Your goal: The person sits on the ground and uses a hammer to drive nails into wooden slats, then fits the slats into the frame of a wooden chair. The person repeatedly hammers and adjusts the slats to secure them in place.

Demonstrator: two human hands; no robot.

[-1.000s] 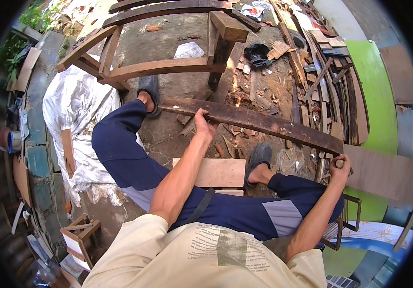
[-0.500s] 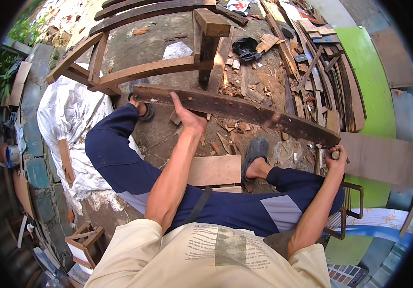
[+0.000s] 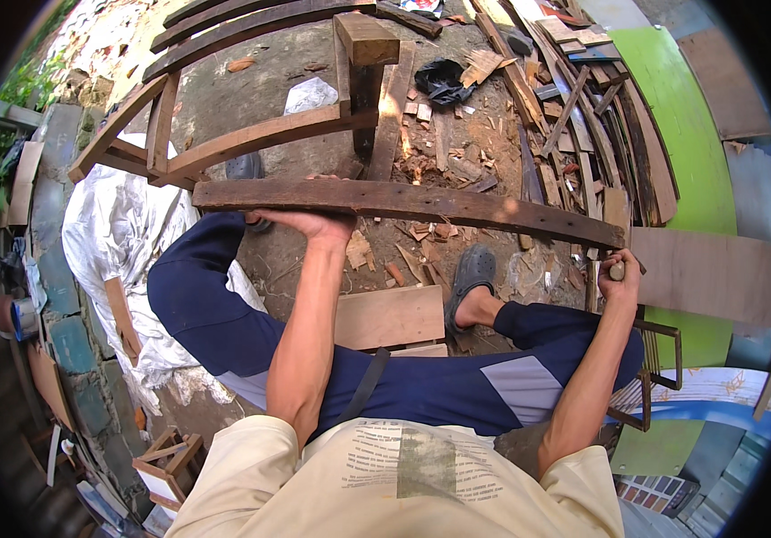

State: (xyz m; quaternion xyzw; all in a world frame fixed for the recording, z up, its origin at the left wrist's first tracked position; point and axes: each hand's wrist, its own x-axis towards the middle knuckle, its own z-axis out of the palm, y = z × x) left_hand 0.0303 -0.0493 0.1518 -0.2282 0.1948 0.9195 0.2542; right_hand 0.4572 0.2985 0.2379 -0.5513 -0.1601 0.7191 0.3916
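Note:
A long dark wooden plank (image 3: 421, 202) with small holes along its face lies crosswise above my legs, its right end lower than its left. My left hand (image 3: 318, 224) is closed round it left of the middle; the palm is under the near edge and fingertips show over the far edge. Close to the plank's right end, my right hand (image 3: 619, 280) is closed round a wooden handle (image 3: 617, 270), whose rounded butt faces me. The rest of that tool is mostly hidden, so its kind cannot be made out.
Beyond the plank stands a wooden frame (image 3: 269, 139) with slats. Scrap wood (image 3: 583, 117) is heaped at the far right beside a green panel (image 3: 672, 134). A white sack (image 3: 125, 224) lies left of my leg. A flat board (image 3: 385, 316) sits between my legs; a metal frame (image 3: 663, 359) stands at right.
The plank has turned in my left hand, showing another face, and its left end has moved left and slightly nearer. My right hand has shifted slightly left, still round the handle.

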